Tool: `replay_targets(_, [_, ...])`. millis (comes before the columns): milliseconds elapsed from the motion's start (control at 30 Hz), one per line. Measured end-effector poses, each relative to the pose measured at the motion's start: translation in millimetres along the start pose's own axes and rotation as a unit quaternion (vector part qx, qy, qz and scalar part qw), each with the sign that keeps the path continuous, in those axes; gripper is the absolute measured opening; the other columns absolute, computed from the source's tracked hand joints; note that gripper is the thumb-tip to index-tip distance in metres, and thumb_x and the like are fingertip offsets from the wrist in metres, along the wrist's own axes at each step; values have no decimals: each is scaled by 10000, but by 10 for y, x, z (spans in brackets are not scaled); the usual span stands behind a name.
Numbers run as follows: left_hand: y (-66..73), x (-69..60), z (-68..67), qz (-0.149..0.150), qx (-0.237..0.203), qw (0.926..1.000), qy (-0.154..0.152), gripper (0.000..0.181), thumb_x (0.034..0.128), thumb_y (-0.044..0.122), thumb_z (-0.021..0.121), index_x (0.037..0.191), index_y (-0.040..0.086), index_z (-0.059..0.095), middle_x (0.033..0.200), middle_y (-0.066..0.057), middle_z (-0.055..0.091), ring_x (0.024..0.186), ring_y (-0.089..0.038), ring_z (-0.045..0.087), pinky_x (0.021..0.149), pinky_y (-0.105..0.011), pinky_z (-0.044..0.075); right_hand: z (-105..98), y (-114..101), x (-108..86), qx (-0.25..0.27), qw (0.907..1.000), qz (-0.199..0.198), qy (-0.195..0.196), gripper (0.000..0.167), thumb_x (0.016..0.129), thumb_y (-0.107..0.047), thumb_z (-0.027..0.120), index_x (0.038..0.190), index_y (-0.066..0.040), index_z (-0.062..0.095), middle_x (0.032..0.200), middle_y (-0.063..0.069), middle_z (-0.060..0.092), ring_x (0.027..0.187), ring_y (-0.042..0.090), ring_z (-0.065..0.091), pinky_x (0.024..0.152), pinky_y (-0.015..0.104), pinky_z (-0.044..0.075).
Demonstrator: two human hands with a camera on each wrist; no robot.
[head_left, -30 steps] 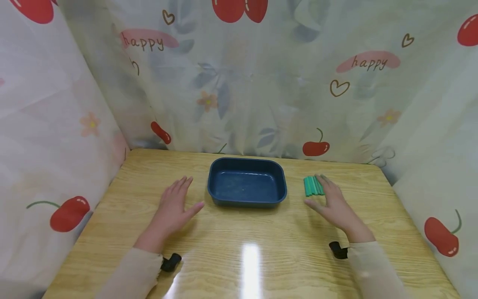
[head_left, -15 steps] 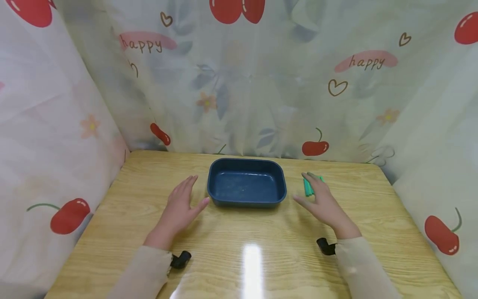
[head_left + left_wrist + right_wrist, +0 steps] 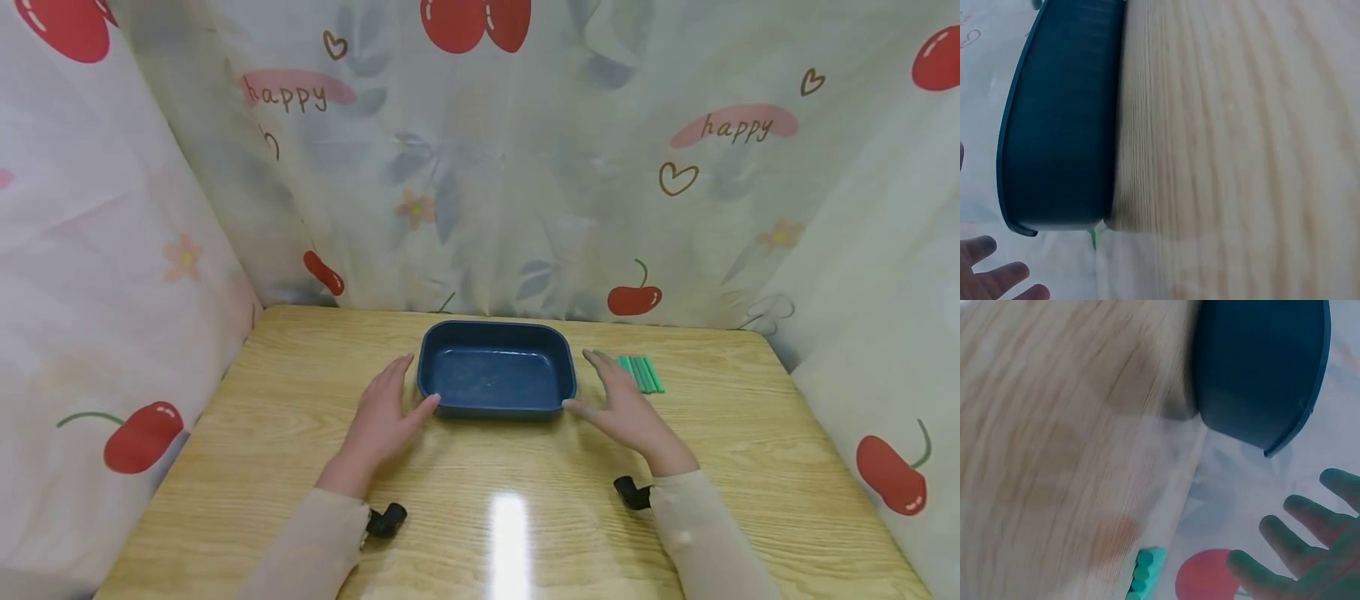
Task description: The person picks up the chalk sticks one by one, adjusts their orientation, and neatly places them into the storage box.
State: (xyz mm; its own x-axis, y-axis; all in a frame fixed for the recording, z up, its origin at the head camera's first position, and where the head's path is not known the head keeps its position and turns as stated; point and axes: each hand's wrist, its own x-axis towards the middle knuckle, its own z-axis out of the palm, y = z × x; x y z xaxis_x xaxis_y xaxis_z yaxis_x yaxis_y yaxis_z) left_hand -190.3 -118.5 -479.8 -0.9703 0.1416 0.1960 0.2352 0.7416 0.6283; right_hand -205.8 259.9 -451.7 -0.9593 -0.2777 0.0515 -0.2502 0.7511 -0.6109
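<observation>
A dark blue rectangular basin (image 3: pixel 495 379) with rounded corners stands on the wooden table, with nothing inside it. My left hand (image 3: pixel 381 417) is at its left side, fingers extended and thumb spread near the front left corner. At the right side, my right hand (image 3: pixel 621 408) holds the same spread pose, its thumb near the front right corner. Both wrist views show the fingers apart from the basin's wall (image 3: pixel 1060 125); whether the thumbs touch it I cannot tell. Several green sticks (image 3: pixel 642 374) lie side by side just beyond my right hand, which partly covers them.
The wooden table (image 3: pixel 480 467) carries a bright light reflection near its front. A cherry-patterned curtain (image 3: pixel 480 183) hangs behind it and along both sides. Black wrist mounts (image 3: pixel 387 521) stick out from both sleeves.
Both hands have moved inward toward the basin, the left going right and the right going left. My right hand has come away from over the green sticks, uncovering more of them.
</observation>
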Motion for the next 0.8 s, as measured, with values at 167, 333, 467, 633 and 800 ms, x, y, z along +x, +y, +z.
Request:
replay_targets(167, [7,63,47,-118,-51,9999,-81,865,950,543,616,1579,63,265,1598,-182,309,1466,-385,271,1179,-563,218,59,-33,52,17,9999,50,-136,1010,875,-593,692,1597,-80,207,1629,202,201,1481,469,137,1118,690,216])
replay_targets(333, [11,104,79,-327,-125,9988,-339,872,955,521,624,1588,63,237,1599,-176,313,1462,-387,282,1179,-554,233,123,-46,82,79,9996,72,-275,1010,881,-566,702,1591,-48,205,1619,207,227,1476,460,171,1122,672,236])
replay_targets(467, [12,125,103,-438,-205,9979,-436,872,955,484,643,1591,58,226,1599,-167,318,1456,-386,298,1172,-551,254,171,-35,115,169,9993,35,-339,1011,888,-544,707,1590,-31,193,1613,221,238,1466,452,218,1123,657,258])
replay_targets(633, [7,135,138,-559,-320,9967,-493,877,954,468,650,1602,82,203,1582,-174,351,1436,-381,344,1151,-547,300,203,-31,148,239,9979,264,-532,1059,881,-583,691,1604,-47,133,1629,205,209,1470,432,235,1127,629,282])
replay_targets(800, [17,131,160,-633,-447,9956,-522,888,954,459,654,1608,91,180,1572,-181,365,1419,-388,374,1132,-556,329,209,-17,165,308,9968,376,-634,1073,885,-589,681,1608,-49,101,1633,215,188,1470,435,237,1129,626,281])
